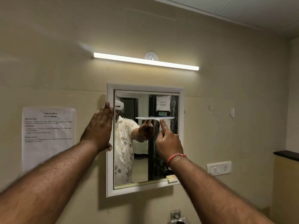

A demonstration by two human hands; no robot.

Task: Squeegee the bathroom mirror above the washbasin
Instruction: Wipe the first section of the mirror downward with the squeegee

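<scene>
A white-framed mirror [181, 110] hangs on the beige wall. My right hand [168, 141] grips the handle of a white squeegee [155, 118], whose blade lies level against the glass in the upper right part of the mirror. The handle is mostly hidden by my fingers. My left hand [99, 129] lies flat with straight fingers against the mirror's left frame edge and the wall beside it. The glass reflects a person in a floral shirt and the squeegee.
A lit tube light [145, 61] runs above the mirror. A printed paper sheet [48, 136] is taped to the wall at left. A switch plate [219, 168] sits at right, near a dark ledge [286, 155]. A metal tap [177, 217] shows at the bottom edge.
</scene>
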